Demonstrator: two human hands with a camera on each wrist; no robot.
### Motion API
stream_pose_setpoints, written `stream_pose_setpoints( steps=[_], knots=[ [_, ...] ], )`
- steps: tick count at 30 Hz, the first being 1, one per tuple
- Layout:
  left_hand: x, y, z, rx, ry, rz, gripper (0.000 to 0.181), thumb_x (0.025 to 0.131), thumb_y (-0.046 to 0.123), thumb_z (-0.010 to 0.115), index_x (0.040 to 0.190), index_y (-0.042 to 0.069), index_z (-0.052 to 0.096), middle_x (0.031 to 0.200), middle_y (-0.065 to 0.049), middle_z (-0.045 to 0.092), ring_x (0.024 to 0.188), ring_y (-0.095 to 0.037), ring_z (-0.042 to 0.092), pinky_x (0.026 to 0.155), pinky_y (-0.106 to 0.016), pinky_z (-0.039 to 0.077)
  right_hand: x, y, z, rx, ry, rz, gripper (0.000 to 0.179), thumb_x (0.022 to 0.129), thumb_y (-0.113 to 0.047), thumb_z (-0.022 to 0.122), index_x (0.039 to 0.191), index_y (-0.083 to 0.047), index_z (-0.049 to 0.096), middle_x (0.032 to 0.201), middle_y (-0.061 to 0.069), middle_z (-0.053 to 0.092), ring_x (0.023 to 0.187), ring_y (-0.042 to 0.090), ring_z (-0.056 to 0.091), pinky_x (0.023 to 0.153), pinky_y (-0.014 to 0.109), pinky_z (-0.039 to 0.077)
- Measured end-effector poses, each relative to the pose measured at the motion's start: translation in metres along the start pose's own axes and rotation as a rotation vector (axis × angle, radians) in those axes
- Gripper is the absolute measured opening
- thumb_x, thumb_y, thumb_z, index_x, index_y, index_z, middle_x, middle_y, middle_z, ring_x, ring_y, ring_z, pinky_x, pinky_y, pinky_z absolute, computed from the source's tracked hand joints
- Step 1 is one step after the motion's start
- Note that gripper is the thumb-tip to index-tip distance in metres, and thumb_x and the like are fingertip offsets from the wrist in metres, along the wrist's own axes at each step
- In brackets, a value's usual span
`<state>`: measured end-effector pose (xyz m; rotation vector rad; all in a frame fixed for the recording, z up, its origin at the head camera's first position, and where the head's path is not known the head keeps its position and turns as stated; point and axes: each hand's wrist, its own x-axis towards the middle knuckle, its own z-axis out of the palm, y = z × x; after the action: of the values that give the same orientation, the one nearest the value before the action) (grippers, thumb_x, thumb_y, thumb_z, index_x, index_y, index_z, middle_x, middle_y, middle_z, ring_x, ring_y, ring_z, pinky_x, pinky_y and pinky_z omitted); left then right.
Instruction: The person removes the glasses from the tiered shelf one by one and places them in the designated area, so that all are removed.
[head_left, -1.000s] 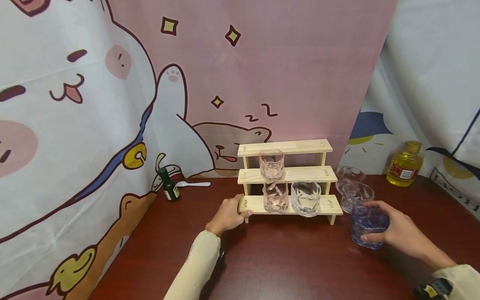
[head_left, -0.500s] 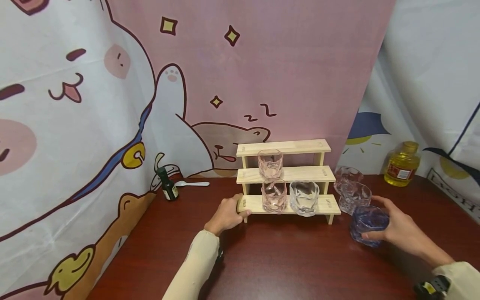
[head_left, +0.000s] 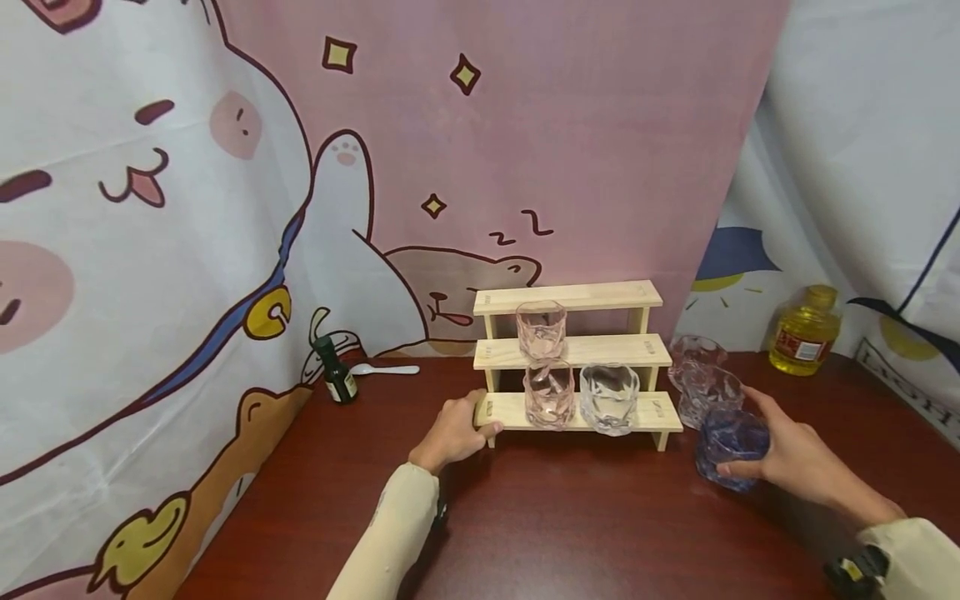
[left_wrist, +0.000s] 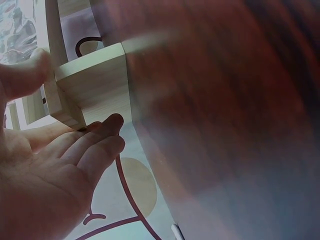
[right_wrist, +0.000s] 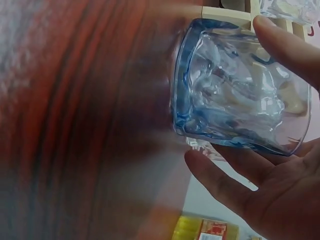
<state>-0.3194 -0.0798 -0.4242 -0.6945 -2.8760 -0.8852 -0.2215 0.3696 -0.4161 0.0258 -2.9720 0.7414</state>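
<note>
My right hand (head_left: 798, 458) holds a blue drinking glass (head_left: 731, 450) between thumb and fingers, right of a three-tier wooden shelf (head_left: 577, 350). In the right wrist view the blue glass (right_wrist: 235, 95) has its base close to the tabletop; whether they touch I cannot tell. My left hand (head_left: 453, 429) grips the left end of the lowest tier. In the left wrist view its thumb lies on one side of the board (left_wrist: 95, 75), its fingers on the other. A pink glass (head_left: 550, 396) and a clear glass (head_left: 610, 400) stand on that tier, another pink glass (head_left: 541, 331) on the middle one.
Just behind the blue glass stand a clear glass (head_left: 711, 392) and a pinkish glass (head_left: 693, 354). An oil bottle (head_left: 805, 333) is at the back right. A small dark bottle (head_left: 335, 372) and a white spoon (head_left: 386, 369) lie left, near the printed cloth backdrop (head_left: 600, 150).
My right hand has shifted slightly left and away from me with the blue glass in it. The left hand keeps its hold on the shelf. The head view has shifted a little.
</note>
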Motion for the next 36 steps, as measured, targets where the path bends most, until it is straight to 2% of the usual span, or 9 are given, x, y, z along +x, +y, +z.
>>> stream_pose_setpoints(
  steps=[6,11,18,21,24,29,32,36],
  knots=[
    [-0.001,0.001,0.001,-0.017,-0.009,-0.017,0.063,0.091,0.025,0.072,0.141,-0.004,0.048,0.117,-0.017,0.067,0.091,-0.02,0.059,0.083,-0.036,0.051,-0.001,0.001,-0.001,-0.033,-0.016,-0.01,0.138,0.065,-0.052,0.09,0.153,0.011,0.004,0.127,0.049,0.046,0.102,0.058,0.059,0.078,0.064,0.05],
    [-0.002,0.0,0.002,-0.014,-0.008,-0.014,0.064,0.091,0.025,0.073,0.142,-0.005,0.048,0.116,-0.017,0.068,0.09,-0.02,0.059,0.082,-0.036,0.05,-0.001,0.002,0.001,-0.057,-0.023,-0.012,0.14,0.065,-0.057,0.088,0.153,0.01,0.003,0.123,0.049,0.05,0.098,0.056,0.061,0.077,0.064,0.052],
    [-0.001,-0.001,0.003,-0.01,-0.001,-0.003,0.063,0.091,0.026,0.073,0.141,-0.004,0.049,0.115,-0.016,0.068,0.09,-0.02,0.059,0.081,-0.036,0.05,0.0,0.002,-0.001,-0.093,-0.03,-0.009,0.14,0.067,-0.061,0.085,0.153,0.01,0.001,0.106,0.044,0.059,0.085,0.044,0.066,0.071,0.058,0.054],
    [-0.001,-0.001,0.002,-0.012,0.004,-0.002,0.062,0.091,0.025,0.073,0.14,-0.003,0.05,0.115,-0.016,0.068,0.09,-0.02,0.059,0.082,-0.036,0.05,-0.002,0.0,-0.006,-0.132,-0.032,0.002,0.139,0.067,-0.064,0.084,0.152,0.011,0.003,0.103,0.042,0.06,0.084,0.044,0.065,0.069,0.058,0.054],
    [0.0,-0.001,0.002,-0.001,0.008,0.003,0.061,0.09,0.025,0.073,0.14,-0.003,0.05,0.115,-0.016,0.069,0.09,-0.019,0.06,0.083,-0.035,0.05,-0.005,-0.004,-0.014,-0.181,-0.034,0.012,0.137,0.067,-0.067,0.082,0.151,0.013,0.008,0.096,0.038,0.062,0.08,0.042,0.065,0.066,0.058,0.053],
    [0.001,-0.001,0.002,0.019,0.012,0.021,0.061,0.09,0.025,0.073,0.139,-0.003,0.051,0.114,-0.016,0.069,0.091,-0.019,0.06,0.082,-0.035,0.05,-0.011,-0.013,-0.031,-0.252,-0.007,0.019,0.129,0.065,-0.068,0.082,0.145,0.015,0.024,0.085,0.025,0.066,0.07,0.031,0.064,0.059,0.051,0.052],
    [0.001,-0.001,0.003,0.019,0.013,0.018,0.061,0.09,0.025,0.073,0.139,-0.004,0.051,0.113,-0.016,0.069,0.09,-0.02,0.06,0.082,-0.035,0.051,-0.013,-0.021,-0.04,-0.285,0.034,0.006,0.122,0.064,-0.068,0.082,0.139,0.014,0.034,0.087,0.024,0.069,0.07,0.032,0.065,0.058,0.049,0.051],
    [0.0,-0.002,0.002,0.005,0.014,0.012,0.061,0.09,0.025,0.073,0.139,-0.004,0.051,0.114,-0.016,0.069,0.091,-0.02,0.06,0.083,-0.036,0.051,-0.015,-0.034,-0.049,-0.298,0.09,-0.033,0.105,0.067,-0.061,0.084,0.133,0.011,0.046,0.085,0.019,0.072,0.071,0.032,0.067,0.058,0.049,0.051]
  ],
)
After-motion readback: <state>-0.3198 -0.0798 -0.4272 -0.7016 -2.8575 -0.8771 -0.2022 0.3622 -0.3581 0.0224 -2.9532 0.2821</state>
